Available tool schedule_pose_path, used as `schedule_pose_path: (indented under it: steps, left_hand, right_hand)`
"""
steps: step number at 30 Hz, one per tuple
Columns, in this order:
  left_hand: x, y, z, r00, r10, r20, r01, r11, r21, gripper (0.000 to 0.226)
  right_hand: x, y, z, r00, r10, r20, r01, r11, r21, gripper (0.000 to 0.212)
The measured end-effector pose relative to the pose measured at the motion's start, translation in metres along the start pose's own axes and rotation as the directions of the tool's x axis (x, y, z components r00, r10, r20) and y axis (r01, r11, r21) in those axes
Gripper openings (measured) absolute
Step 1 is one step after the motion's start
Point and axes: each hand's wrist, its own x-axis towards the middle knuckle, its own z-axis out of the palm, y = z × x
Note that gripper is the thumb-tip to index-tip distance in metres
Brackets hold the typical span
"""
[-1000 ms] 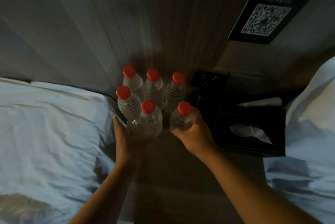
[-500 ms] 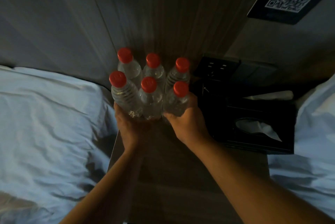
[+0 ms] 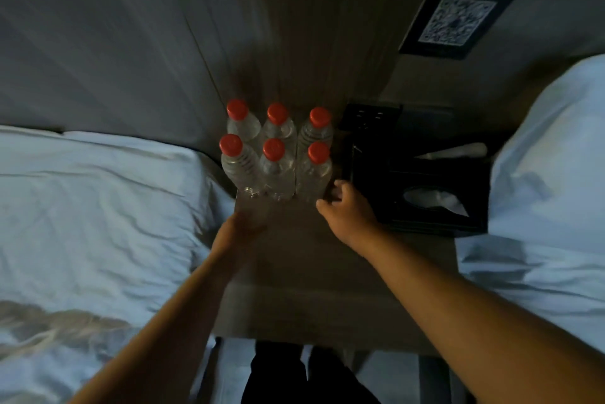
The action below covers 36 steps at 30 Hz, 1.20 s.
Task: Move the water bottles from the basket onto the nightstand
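Several clear water bottles (image 3: 276, 168) with red caps stand upright in two tight rows at the back left of the wooden nightstand (image 3: 304, 272), against the wall. My left hand (image 3: 240, 230) hovers just in front of the front-left bottle, fingers spread, holding nothing. My right hand (image 3: 347, 210) is beside the front-right bottle, fingers loosely curled, apart from it by a small gap. No basket is in view.
A black tissue box (image 3: 429, 204) sits on the nightstand's right half, with a black socket panel (image 3: 370, 115) behind it. White bedding lies on the left (image 3: 91, 223) and right (image 3: 550, 174). A QR-code sign (image 3: 458, 17) hangs on the wall.
Both hands held the front bottles and pushed them back against the rear row. They have since let go and drawn back toward me.
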Motion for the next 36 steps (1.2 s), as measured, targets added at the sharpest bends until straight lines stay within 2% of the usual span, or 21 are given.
schedule_pose_path:
  steps: [1, 3, 5, 7, 9, 12, 14, 16, 19, 21, 23, 24, 25, 27, 29, 33, 36]
  left_hand:
    - [-0.017, 0.001, -0.005, 0.997, -0.059, 0.054, 0.058, 0.998, 0.017, 0.037]
    - [-0.054, 0.003, -0.013, 0.990, -0.081, 0.118, 0.072, 0.994, 0.077, 0.019]
    - [-0.099, 0.013, -0.020, 0.986, -0.089, 0.144, 0.079, 0.994, 0.078, 0.025]
    - [-0.139, 0.017, -0.022, 0.974, -0.127, 0.190, 0.134, 0.991, -0.024, 0.017]
    - [-0.176, 0.018, -0.018, 0.979, -0.078, 0.190, 0.075, 0.997, 0.021, 0.010]
    - [-0.216, 0.014, -0.011, 0.973, -0.030, 0.228, 0.007, 0.995, 0.102, 0.027]
    - [-0.226, 0.015, -0.008, 0.959, -0.002, 0.283, -0.043, 0.987, 0.153, 0.039]
    - [-0.229, 0.019, -0.005, 0.941, 0.034, 0.337, -0.110, 0.972, 0.209, 0.039]
    - [-0.223, 0.025, 0.000, 0.877, 0.074, 0.474, -0.228, 0.933, 0.277, 0.026]
    - [-0.221, 0.039, 0.003, 0.809, 0.068, 0.583, -0.307, 0.896, 0.322, 0.024]
    - [-0.222, 0.053, 0.006, 0.729, 0.035, 0.683, -0.408, 0.824, 0.394, 0.014]
    - [-0.220, 0.057, 0.008, 0.696, 0.004, 0.718, -0.431, 0.802, 0.414, 0.018]
    - [-0.218, 0.057, 0.010, 0.663, -0.015, 0.749, -0.451, 0.790, 0.416, 0.021]
    - [-0.212, 0.057, 0.015, 0.603, -0.057, 0.796, -0.511, 0.738, 0.440, 0.022]
    - [-0.212, 0.058, 0.022, 0.555, -0.088, 0.827, -0.540, 0.719, 0.438, 0.024]
    - [-0.225, 0.064, 0.040, 0.493, -0.077, 0.867, -0.564, 0.730, 0.386, 0.023]
    - [-0.245, 0.068, 0.057, 0.400, -0.135, 0.907, -0.638, 0.669, 0.381, 0.012]
  right_hand:
    - [-0.014, 0.005, -0.005, 0.999, 0.030, 0.035, -0.030, 1.000, 0.002, 0.049]
    - [-0.047, 0.019, -0.014, 0.991, 0.065, 0.113, -0.070, 0.997, 0.036, 0.038]
    - [-0.087, 0.036, -0.024, 0.981, 0.109, 0.163, -0.121, 0.991, 0.065, 0.028]
    - [-0.124, 0.055, -0.030, 0.975, 0.124, 0.182, -0.136, 0.989, 0.057, 0.022]
    - [-0.164, 0.076, -0.043, 0.970, 0.154, 0.187, -0.164, 0.986, 0.035, 0.016]
    - [-0.220, 0.105, -0.063, 0.940, 0.173, 0.293, -0.161, 0.985, -0.062, 0.021]
    - [-0.249, 0.117, -0.079, 0.936, 0.188, 0.298, -0.178, 0.982, -0.063, 0.029]
    - [-0.276, 0.121, -0.091, 0.943, 0.208, 0.261, -0.196, 0.978, -0.068, 0.029]
    - [-0.316, 0.124, -0.098, 0.947, 0.277, 0.164, -0.270, 0.961, -0.069, 0.030]
    - [-0.343, 0.123, -0.096, 0.945, 0.319, 0.073, -0.320, 0.947, 0.001, 0.025]
    - [-0.368, 0.124, -0.087, 0.926, 0.378, -0.020, -0.373, 0.920, 0.121, 0.008]
    - [-0.379, 0.125, -0.080, 0.917, 0.393, -0.075, -0.377, 0.912, 0.164, 0.014]
    - [-0.390, 0.125, -0.071, 0.896, 0.423, -0.138, -0.392, 0.897, 0.203, 0.015]
    - [-0.413, 0.124, -0.052, 0.845, 0.473, -0.250, -0.398, 0.868, 0.296, 0.002]
    - [-0.433, 0.127, -0.032, 0.789, 0.532, -0.307, -0.396, 0.822, 0.410, 0.012]
    - [-0.478, 0.133, 0.008, 0.707, 0.628, -0.324, -0.381, 0.725, 0.575, 0.021]
    - [-0.514, 0.140, 0.038, 0.621, 0.709, -0.335, -0.356, 0.636, 0.685, 0.017]
